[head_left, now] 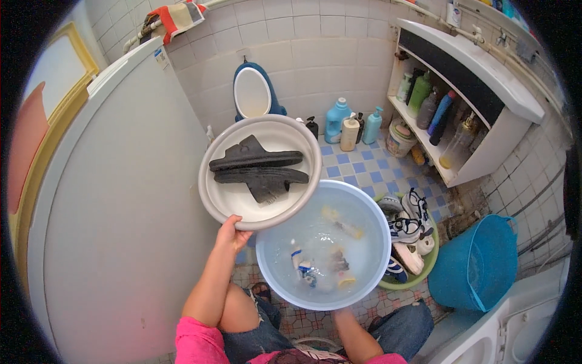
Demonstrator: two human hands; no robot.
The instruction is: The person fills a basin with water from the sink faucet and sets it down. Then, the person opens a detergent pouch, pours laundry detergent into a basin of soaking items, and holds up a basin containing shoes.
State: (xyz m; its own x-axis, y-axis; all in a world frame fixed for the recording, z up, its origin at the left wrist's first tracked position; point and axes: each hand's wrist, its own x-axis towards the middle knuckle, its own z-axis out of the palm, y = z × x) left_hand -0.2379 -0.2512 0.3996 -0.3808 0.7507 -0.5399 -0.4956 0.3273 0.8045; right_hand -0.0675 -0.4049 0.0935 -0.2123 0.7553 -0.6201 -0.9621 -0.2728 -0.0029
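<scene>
My left hand (231, 235) is closed on the near rim of a pale grey-white basin (209, 197), raised and tilted toward me. In it a pair of dark slippers (260, 167) lies on their sides, soles facing each other. Right of it and partly overlapped is a light blue basin (383, 242) of cloudy water. Several objects soak in it, among them a blue-and-white item (301, 262) and yellowish pieces I cannot identify. My right hand (343, 316) meets the blue basin's near rim, its fingers hidden beneath it.
A green basin (431, 267) heaped with sneakers (412, 227) and a blue bucket (473, 261) stand right. Bottles (350, 130) line the far wall beside a child's urinal (253, 94). An open cabinet (436, 115) hangs far right; a large white panel (115, 212) fills the left.
</scene>
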